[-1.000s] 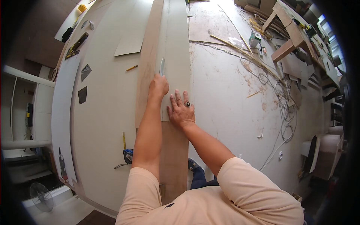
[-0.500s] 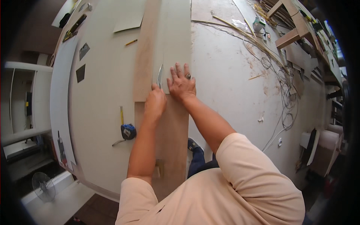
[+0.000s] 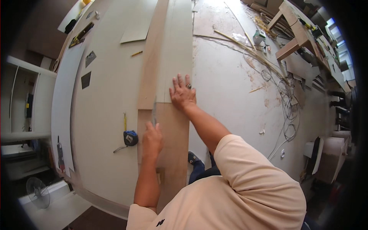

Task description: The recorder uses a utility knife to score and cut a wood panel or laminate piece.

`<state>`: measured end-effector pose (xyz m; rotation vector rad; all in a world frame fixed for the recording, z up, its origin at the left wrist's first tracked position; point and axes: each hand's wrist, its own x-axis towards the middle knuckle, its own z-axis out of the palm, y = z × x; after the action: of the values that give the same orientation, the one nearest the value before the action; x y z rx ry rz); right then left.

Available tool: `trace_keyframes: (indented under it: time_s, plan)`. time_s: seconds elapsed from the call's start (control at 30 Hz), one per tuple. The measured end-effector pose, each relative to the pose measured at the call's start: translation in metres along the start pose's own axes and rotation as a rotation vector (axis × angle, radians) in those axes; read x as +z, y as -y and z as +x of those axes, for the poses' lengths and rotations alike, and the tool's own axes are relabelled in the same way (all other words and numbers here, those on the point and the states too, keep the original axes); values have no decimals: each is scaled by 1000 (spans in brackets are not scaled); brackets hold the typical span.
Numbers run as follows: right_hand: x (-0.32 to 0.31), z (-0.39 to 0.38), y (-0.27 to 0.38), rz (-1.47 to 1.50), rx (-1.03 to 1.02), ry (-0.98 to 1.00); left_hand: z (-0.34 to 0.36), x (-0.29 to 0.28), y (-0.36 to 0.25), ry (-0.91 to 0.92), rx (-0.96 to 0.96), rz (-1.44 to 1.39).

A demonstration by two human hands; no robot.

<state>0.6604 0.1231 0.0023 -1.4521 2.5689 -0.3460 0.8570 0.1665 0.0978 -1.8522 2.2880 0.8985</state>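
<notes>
My left hand (image 3: 152,138) is closed around a slim silvery knife (image 3: 154,113), blurred by motion, its tip pointing away from me. The tip is at the near end of a long pale sheet strip (image 3: 176,53), beside a reddish-brown wooden board (image 3: 147,90). Fingers spread, my right hand (image 3: 183,93) presses flat on the strip's near right corner. A faint lengthwise line runs along the strip. Under these pieces lies a brown wooden panel (image 3: 174,130) that reaches back toward my body.
Left of my left hand lies a blue and black tape measure (image 3: 130,138) with some yellow tape out. A pencil (image 3: 137,53) and a pale panel (image 3: 136,28) are farther off. Cables (image 3: 289,111) and thin strips lie tangled at right, near a wooden frame (image 3: 287,50).
My left hand has drawn the knife toward me, from partway up the strip to its near end. My right hand stays flat on the strip in about the same place.
</notes>
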Motion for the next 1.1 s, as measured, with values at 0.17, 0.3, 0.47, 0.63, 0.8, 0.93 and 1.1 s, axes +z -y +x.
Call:
trace_keyframes:
  time_s: [0.17, 0.3, 0.47, 0.63, 0.8, 0.93, 1.1]
  plan:
    - [-8, 5, -2, 15, -2, 58, 41, -16, -32, -256, 180, -147]
    - [-19, 9, -8, 68, -52, 136, 93, -13, -72, -234, 194, -271]
    - [-44, 54, -38, -15, -223, 426, 188, -2, -107, -255, 134, -163]
    - [-54, 175, -73, 29, -272, 306, 276, 1, -153, -251, 88, -156]
    - [-49, 258, -86, 52, -236, 274, 349, -6, -203, -223, 54, -143]
    - [-34, 303, -84, 77, -199, 224, 411, -12, -232, -233, 124, -120]
    - [-42, 350, -79, 75, -140, 220, 476, -18, -267, -195, 139, -139]
